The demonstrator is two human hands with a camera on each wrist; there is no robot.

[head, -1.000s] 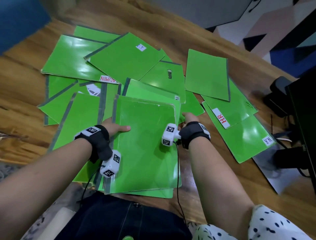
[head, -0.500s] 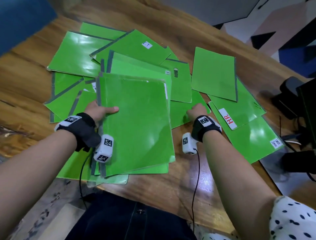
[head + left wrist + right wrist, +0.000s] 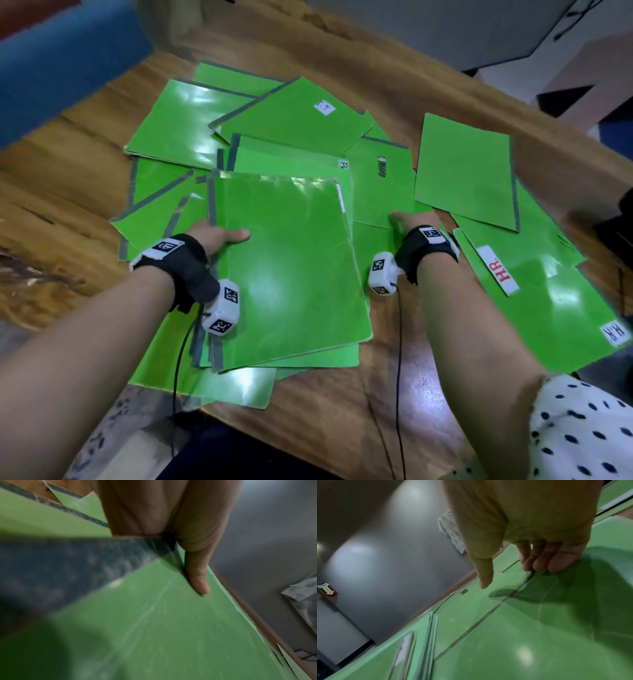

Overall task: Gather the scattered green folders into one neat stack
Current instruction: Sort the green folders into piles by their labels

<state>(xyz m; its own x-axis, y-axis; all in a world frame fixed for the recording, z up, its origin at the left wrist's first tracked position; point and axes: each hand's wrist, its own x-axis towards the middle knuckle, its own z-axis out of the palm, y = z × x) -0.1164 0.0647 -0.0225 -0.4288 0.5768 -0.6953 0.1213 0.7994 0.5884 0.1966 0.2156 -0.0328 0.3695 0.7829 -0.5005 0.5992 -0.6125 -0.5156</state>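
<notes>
In the head view the green folders (image 3: 301, 113) are spread across the wooden table (image 3: 51, 192), filling the centre and right of the frame, and a partly squared bundle (image 3: 291, 274) sits at lower centre with its long axis running from the bottom of the frame upward, away from the person. The left hand (image 3: 214, 236) grips that bundle at its grey-taped spine, thumb lying on the top cover and the other fingers hidden beneath. The right hand (image 3: 412, 221) lies right of the bundle, fingers loosely bent with their tips touching a folder lying flat (image 3: 383, 192) just above it in frame; it holds nothing. The coming move seems to turn on this: the next loose folder lies directly ahead of the right hand and right beside the bundle's free edge, so the right hand is the nearer one to draw it in, while the folders marked HR (image 3: 498, 274) lie further off at lower right. The left wrist view shows the thumb (image 3: 197, 577) pressed flat on the green cover beside the dark spine tape, a detail the head view gives only coarsely. The right wrist view shows the fingertips (image 3: 554, 563) resting at a folder's edge seam and the thumb raised clear; whether they have caught that edge I cannot tell.
</notes>
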